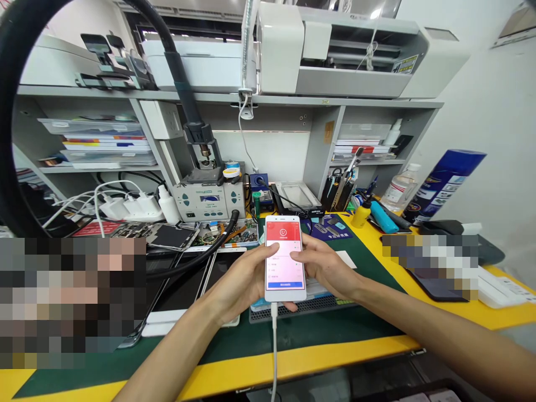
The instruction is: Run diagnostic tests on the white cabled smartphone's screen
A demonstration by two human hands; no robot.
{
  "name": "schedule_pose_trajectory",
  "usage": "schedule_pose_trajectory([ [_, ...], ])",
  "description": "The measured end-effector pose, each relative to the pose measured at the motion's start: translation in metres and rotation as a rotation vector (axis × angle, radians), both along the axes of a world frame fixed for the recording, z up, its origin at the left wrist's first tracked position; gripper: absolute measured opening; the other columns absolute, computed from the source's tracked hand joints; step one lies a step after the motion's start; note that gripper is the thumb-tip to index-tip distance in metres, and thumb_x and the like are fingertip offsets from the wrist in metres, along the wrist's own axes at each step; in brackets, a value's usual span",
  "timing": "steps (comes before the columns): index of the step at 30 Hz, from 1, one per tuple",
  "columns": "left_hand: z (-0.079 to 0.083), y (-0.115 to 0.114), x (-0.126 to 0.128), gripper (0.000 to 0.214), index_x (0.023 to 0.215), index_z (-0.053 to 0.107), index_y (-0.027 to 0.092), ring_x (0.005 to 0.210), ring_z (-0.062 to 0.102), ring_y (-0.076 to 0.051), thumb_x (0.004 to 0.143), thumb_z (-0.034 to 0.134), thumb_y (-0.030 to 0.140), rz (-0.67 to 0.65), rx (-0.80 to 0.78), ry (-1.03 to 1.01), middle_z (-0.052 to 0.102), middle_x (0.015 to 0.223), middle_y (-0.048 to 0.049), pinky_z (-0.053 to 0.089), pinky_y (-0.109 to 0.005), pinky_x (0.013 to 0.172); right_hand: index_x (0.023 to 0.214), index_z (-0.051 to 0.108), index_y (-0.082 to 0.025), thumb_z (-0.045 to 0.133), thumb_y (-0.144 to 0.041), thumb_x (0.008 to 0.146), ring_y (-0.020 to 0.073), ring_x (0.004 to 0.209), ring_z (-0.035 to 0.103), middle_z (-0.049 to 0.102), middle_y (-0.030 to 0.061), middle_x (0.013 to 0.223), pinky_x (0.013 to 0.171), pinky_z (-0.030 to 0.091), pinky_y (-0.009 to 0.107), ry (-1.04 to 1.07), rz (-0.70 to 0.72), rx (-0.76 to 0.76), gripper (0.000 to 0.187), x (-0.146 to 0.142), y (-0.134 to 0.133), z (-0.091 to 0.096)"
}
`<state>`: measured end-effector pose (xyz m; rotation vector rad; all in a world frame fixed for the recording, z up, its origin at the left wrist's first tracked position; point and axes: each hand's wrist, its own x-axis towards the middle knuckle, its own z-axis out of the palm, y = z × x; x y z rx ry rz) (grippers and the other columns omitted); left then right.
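A white smartphone [286, 279] is held upright between both hands over the bench, its lit screen facing me. The screen is red at the top with a sad-face icon, then white rows and a blue bar below. My left hand [250, 272] is closed around the phone's left edge, its thumb over the screen. Round the right edge closes my right hand [329, 262], with its thumb also at the screen. A white charging cable [274, 340] runs from the phone's bottom down past the table edge. The fingers behind the phone are mostly hidden.
Behind stands a grey hot-air station [209, 199] with a thick black hose. Left are a parts tray [224, 233] and a white power strip [144, 207]. A tool holder [341, 190], yellow bottle [360, 214] and blue spray can [446, 184] stand right. The green mat [335, 329] lies below.
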<state>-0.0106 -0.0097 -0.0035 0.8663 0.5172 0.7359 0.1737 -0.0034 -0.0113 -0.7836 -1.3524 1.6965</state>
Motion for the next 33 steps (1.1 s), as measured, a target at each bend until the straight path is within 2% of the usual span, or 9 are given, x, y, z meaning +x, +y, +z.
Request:
schedule_pose_trajectory([
  [6, 0.0000, 0.0003, -0.0006, 0.043, 0.131, 0.055, 0.016, 0.093, 0.066, -0.032, 0.094, 0.050, 0.038, -0.001, -0.007, -0.003, 0.066, 0.117, -0.0182, 0.059, -0.048, 0.063, 0.131, 0.054, -0.022, 0.059, -0.024, 0.089, 0.0233, 0.084, 0.068, 0.071, 0.0081, 0.105, 0.070, 0.053, 0.037, -0.002, 0.008, -0.002, 0.042, 0.0008, -0.0005, -0.0003],
  [21, 0.0000, 0.0010, 0.0001, 0.043, 0.131, 0.054, 0.016, 0.092, 0.065, -0.032, 0.094, 0.050, 0.037, 0.004, -0.012, -0.001, 0.066, 0.116, -0.0185, 0.058, -0.048, 0.063, 0.126, 0.057, -0.020, 0.059, -0.024, 0.087, 0.0207, 0.078, 0.066, 0.071, 0.0081, 0.102, 0.070, 0.052, 0.036, -0.005, -0.008, -0.014, 0.039, -0.0007, -0.0006, 0.0015],
  [27, -0.0007, 0.0010, -0.0003, 0.042, 0.130, 0.055, 0.015, 0.092, 0.066, -0.032, 0.094, 0.050, 0.037, 0.001, -0.011, -0.011, 0.065, 0.117, -0.0191, 0.058, -0.045, 0.061, 0.126, 0.057, -0.020, 0.059, -0.023, 0.087, 0.0228, 0.082, 0.068, 0.072, 0.0076, 0.098, 0.071, 0.053, 0.037, 0.005, -0.005, -0.014, 0.039, -0.0014, -0.0002, 0.0012],
  [33, -0.0019, 0.0010, -0.0007, 0.043, 0.131, 0.054, 0.015, 0.093, 0.066, -0.033, 0.093, 0.051, 0.037, 0.003, -0.010, -0.009, 0.065, 0.116, -0.0194, 0.059, -0.044, 0.060, 0.130, 0.054, -0.022, 0.059, -0.024, 0.088, 0.0226, 0.083, 0.068, 0.071, 0.0081, 0.105, 0.069, 0.053, 0.035, -0.007, -0.008, -0.012, 0.043, 0.0000, -0.0008, -0.0001],
])
